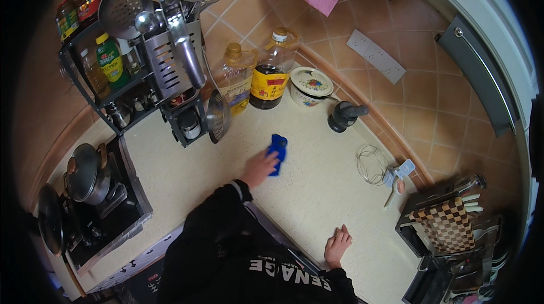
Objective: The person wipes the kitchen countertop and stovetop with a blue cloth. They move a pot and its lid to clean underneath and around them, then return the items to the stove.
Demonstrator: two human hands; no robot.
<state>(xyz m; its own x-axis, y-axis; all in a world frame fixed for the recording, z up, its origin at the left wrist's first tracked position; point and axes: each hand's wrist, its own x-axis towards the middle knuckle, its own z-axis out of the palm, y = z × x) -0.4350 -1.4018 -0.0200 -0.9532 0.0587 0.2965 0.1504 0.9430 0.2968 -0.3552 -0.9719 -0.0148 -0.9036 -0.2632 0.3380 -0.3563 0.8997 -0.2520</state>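
Observation:
My left hand presses on a folded blue cloth in the middle of the pale speckled countertop. The fingers lie over the cloth's near part and look slightly blurred; its far end sticks out beyond them. Lower right, my right hand rests palm down near the counter's front edge, fingers a little apart, with nothing in it. Beyond the cloth stand two oil bottles, a lidded enamel pot with a flower pattern, and a dark mortar with a pestle.
A spice rack with hanging utensils stands at the back left, a skimmer beside it. Pots sit on the cooktop at left. To the right are a coiled cord, a knife block and a checkered cutting board.

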